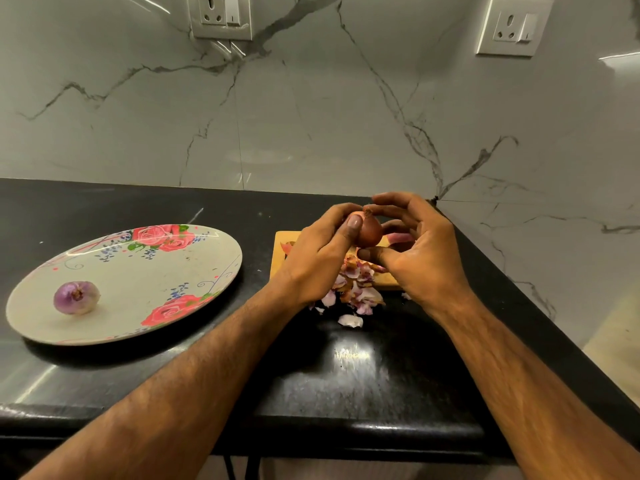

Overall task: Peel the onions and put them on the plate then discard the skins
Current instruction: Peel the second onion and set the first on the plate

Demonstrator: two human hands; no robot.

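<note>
gripped onion (369, 232) is held mid-frame above board (282, 252) by left hand (313, 258), its tip pinched by right hand (420, 251). peeled onion (76, 297) lies on plate (145, 271), left. skins (356, 285) piled below hands.

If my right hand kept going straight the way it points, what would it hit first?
The right hand pinches the onion; pushing on, it would likely meet the left hand gripping the other side.

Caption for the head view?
Left hand and right hand grip a brown-skinned onion over a wooden board and loose skins; a peeled purple onion lies on the floral plate.
</note>
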